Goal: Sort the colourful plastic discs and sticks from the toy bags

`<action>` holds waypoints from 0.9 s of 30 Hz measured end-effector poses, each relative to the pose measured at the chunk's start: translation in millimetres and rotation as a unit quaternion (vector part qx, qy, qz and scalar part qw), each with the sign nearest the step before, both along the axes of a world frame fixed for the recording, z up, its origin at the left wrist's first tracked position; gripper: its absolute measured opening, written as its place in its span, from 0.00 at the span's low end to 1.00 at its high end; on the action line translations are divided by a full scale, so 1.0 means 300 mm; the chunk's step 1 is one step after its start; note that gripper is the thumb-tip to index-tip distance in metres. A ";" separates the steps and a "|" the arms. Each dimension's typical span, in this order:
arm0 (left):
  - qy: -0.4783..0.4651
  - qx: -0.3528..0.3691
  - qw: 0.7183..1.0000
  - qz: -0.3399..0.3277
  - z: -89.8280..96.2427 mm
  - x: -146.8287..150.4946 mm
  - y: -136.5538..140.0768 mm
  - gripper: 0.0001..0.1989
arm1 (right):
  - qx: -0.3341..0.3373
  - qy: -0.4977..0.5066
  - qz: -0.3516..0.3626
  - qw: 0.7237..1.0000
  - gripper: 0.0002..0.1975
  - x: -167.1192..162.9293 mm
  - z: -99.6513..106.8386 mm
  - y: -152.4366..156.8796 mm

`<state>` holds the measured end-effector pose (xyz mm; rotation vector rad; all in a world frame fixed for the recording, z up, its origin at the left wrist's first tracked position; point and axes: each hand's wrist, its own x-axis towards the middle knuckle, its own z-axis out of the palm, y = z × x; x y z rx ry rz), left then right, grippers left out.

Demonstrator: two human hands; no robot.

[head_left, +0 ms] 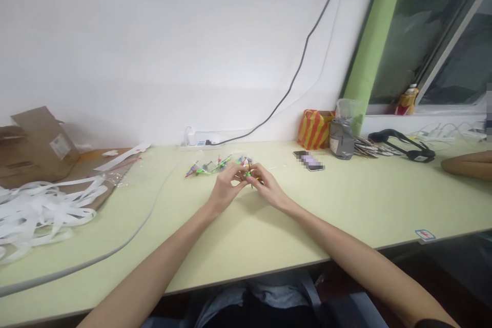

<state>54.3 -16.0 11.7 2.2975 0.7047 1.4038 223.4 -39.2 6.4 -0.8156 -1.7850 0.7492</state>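
Observation:
My left hand [226, 186] and my right hand [269, 188] meet above the middle of the table, fingertips pinched together. Between them is a small green plastic piece [248, 175] with a thin black stick [249, 166] standing across it; its exact kind is too small to make out. A bit of yellow shows by the right fingers. Just behind the left hand lies a loose row of small plastic parts [207, 167] in green, red, blue and grey. The fingers hide part of the held piece.
White strapping [46, 210] and an open cardboard box [42, 148] lie at the left. A grey cable [130, 238] crosses the pale green table [346, 205]. A phone [309, 160], striped bag [313, 129], grey pouch [341, 138] and black headband [403, 146] stand rightward. Another person's forearm [467, 165] rests far right.

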 end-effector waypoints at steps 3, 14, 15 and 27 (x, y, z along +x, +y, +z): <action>0.030 0.039 0.998 0.026 0.008 -0.001 -0.006 0.10 | 0.002 0.008 0.007 1.000 0.15 0.016 0.013 -0.007; 0.191 -0.017 0.981 0.002 0.029 -0.006 -0.038 0.09 | -0.111 0.066 0.193 0.973 0.20 0.060 0.067 0.000; 0.190 -0.010 0.982 0.009 0.024 -0.005 -0.039 0.10 | -0.117 0.080 0.198 0.970 0.21 0.073 0.070 0.009; 0.210 -0.009 0.975 0.068 0.022 0.002 -0.023 0.07 | -0.074 -0.294 -0.220 0.927 0.12 0.204 0.020 0.127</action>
